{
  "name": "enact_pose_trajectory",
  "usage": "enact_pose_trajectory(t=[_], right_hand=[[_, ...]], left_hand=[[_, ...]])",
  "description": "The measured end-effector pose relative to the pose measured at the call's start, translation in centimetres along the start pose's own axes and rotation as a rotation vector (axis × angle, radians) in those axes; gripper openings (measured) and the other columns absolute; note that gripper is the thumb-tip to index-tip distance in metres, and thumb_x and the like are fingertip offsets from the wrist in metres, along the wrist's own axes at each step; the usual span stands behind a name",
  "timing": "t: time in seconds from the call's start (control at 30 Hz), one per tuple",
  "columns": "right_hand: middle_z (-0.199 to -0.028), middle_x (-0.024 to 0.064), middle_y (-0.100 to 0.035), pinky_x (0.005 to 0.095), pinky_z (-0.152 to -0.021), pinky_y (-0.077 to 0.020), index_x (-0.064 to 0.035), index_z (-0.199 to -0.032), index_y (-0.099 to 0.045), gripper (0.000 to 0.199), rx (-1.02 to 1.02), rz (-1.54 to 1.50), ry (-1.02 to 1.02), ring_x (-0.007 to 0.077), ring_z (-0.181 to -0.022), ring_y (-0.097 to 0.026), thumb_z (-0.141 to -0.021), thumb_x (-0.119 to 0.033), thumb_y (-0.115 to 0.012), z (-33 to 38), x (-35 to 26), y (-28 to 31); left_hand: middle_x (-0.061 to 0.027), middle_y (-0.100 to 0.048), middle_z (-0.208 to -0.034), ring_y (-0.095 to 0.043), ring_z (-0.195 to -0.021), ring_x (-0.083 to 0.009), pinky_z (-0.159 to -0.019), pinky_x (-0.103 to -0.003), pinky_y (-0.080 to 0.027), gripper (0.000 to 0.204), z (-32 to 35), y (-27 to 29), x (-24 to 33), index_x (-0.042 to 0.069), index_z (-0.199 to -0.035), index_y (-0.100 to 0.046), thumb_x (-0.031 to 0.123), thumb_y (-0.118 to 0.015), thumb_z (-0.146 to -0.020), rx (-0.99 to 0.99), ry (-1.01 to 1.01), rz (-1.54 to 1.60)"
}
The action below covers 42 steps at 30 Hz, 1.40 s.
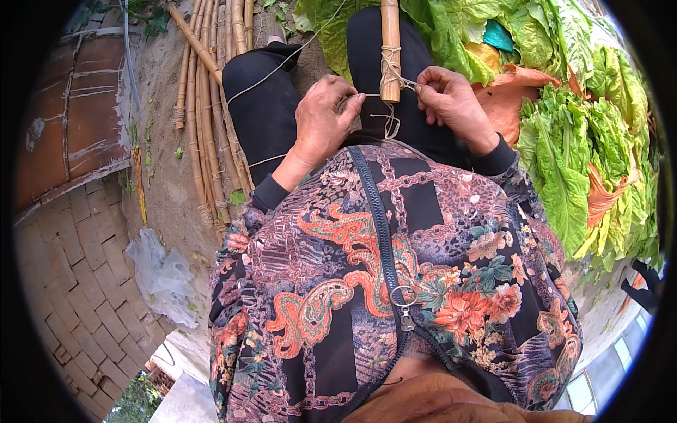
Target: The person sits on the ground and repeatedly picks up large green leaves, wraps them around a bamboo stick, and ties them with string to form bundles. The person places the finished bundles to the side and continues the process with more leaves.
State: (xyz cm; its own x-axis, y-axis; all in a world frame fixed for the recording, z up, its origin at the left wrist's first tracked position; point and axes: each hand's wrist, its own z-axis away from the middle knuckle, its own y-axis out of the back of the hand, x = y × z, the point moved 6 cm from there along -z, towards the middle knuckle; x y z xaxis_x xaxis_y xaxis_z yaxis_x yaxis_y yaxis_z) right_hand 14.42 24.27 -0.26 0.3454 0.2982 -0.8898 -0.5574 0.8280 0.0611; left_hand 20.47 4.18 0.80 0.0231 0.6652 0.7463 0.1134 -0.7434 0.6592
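A bamboo pole [390, 35] lies over my dark trousers [363, 49], its cut end toward me. Thin pale string [390, 62] is wound around the pole near that end, and a loose loop of it hangs below. On the pole's left, my left hand [326, 118] is closed, pinching a strand between thumb and fingers. My right hand [456, 106], just right of the pole, pinches another part of the string close to the wrapping. A longer line of string crosses my left leg.
More bamboo poles [204, 92] lie in a row on the bare soil to my left. Large green leaves [557, 162], with orange cloth or wrapping [504, 106] among them, are heaped at right. A clear plastic bag [162, 278] rests beside brick paving [84, 275] and a rusty sheet [99, 106].
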Motion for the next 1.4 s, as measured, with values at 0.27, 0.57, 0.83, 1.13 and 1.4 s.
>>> enact_pose_trajectory(t=[0.27, 0.57, 0.83, 1.13, 1.4], right_hand=[[-0.067, -0.0008, -0.056, 0.0175, -0.046, -0.0412, -0.0004, -0.089, -0.056, 0.007, 0.102, 0.09, 0.223, 0.0033, -0.052, -0.05, -0.086, -0.007, -0.054, -0.5, -1.3, 0.3], [-0.085, 0.0032, -0.058, 0.0181, -0.051, -0.0451, 0.0029, -0.117, -0.053, 0.034, 0.294, 0.069, 0.305, 0.004, -0.059, -0.053, -0.088, -0.015, -0.059, -1.0, -2.2, 1.2], [-0.113, 0.0121, -0.059, 0.0149, -0.048, -0.0443, 0.0048, -0.132, -0.039, 0.055, -0.038, -0.213, 0.242, 0.0074, -0.064, -0.06, -0.091, -0.025, -0.059, -6.0, -6.5, -1.1], [-0.108, 0.0124, -0.061, 0.0171, -0.044, -0.0444, 0.0053, -0.123, -0.044, 0.04, 0.023, -0.388, 0.19, 0.0103, -0.058, -0.06, -0.09, -0.014, -0.058, -3.1, -3.6, -1.4], [-0.128, 0.0187, -0.048, 0.0187, -0.049, -0.048, 0.0076, -0.132, -0.033, 0.049, -0.059, -0.539, 0.084, 0.0143, -0.063, -0.062, -0.088, -0.005, -0.053, 0.3, -3.2, -3.8]], left_hand=[[-0.0054, -0.062, -0.087, -0.055, -0.078, -0.0063, -0.067, -0.021, -0.045, 0.024, -2.0, -1.1, -1.2, -0.004, -0.098, -0.062, 0.014, -0.067, -0.084, 0.054, 0.151, 0.402], [-0.0043, -0.063, -0.08, -0.055, -0.069, -0.0082, -0.063, -0.023, -0.046, 0.039, -1.1, -3.9, 0.1, -0.004, -0.098, -0.063, 0.03, -0.071, -0.08, -0.403, 0.349, 0.523], [-0.0022, -0.058, -0.076, -0.054, -0.066, -0.0074, -0.062, -0.021, -0.044, 0.034, -0.9, -0.3, 1.4, -0.002, -0.094, -0.061, 0.028, -0.071, -0.081, -0.345, 0.487, 0.863], [-0.0029, -0.06, -0.077, -0.056, -0.068, -0.0079, -0.064, -0.021, -0.045, 0.034, -0.2, -1.1, 1.2, -0.003, -0.095, -0.061, 0.027, -0.072, -0.082, -0.404, 0.508, 0.894], [-0.0036, -0.062, -0.079, -0.057, -0.063, -0.0079, -0.058, -0.021, -0.046, 0.033, -0.1, -1.7, 1.2, -0.002, -0.099, -0.059, 0.027, -0.068, -0.085, -0.529, 0.572, 0.898]])
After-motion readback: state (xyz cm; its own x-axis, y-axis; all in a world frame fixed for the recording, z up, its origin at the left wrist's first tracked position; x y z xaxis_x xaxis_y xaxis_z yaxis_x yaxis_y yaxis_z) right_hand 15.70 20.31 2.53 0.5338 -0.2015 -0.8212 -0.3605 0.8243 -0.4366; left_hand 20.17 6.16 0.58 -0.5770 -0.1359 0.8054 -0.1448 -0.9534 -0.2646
